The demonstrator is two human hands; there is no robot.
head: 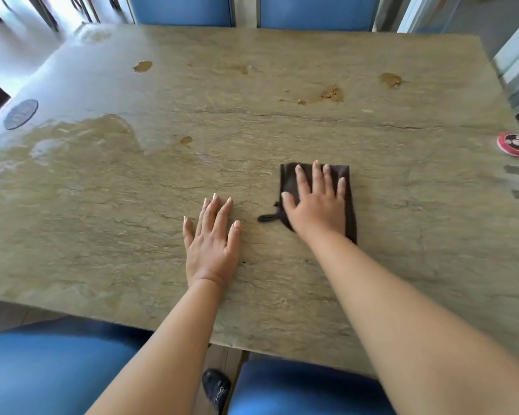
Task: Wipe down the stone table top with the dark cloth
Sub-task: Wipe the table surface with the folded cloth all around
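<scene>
Stone table bears dark cloth, stains.

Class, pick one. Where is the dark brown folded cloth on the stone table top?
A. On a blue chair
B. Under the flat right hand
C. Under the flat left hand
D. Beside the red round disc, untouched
B: the right hand lies spread flat on the dark brown folded cloth, while the left hand rests on bare stone table top.

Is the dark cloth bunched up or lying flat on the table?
Flat: the dark cloth lies as a neat rectangle on the stone table, pressed under the open right hand. Folded layers: cannot tell.
</scene>
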